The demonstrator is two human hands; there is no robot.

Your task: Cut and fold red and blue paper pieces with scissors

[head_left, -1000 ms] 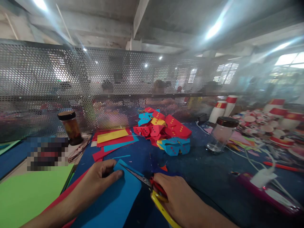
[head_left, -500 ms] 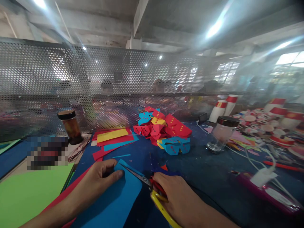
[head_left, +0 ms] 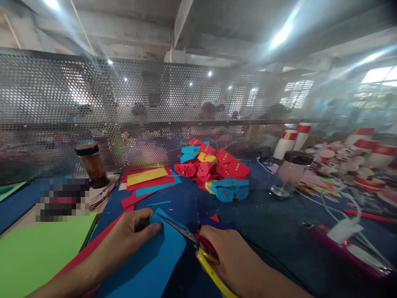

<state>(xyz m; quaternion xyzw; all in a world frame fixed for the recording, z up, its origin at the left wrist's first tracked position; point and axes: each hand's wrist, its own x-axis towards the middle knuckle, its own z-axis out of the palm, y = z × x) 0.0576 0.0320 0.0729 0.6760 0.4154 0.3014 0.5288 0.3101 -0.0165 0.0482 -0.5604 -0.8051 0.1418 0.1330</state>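
Observation:
My left hand [head_left: 125,238] pinches the far corner of a blue paper sheet [head_left: 149,265] lying on the blue table mat, thumb on top. My right hand [head_left: 231,258] is closed around the red and yellow handles of a pair of scissors [head_left: 198,244]. The scissor blades point left along the sheet's far edge, their tip close to my left thumb. A red sheet [head_left: 83,254] lies under the blue one.
A green sheet [head_left: 40,252] lies at the left. Folded red, blue and yellow paper pieces [head_left: 214,169] are piled in the middle, flat coloured strips [head_left: 149,180] left of them. A dark jar [head_left: 92,165] and a glass jar [head_left: 290,174] stand further back. A perforated metal screen [head_left: 155,111] closes the rear; people sit behind it.

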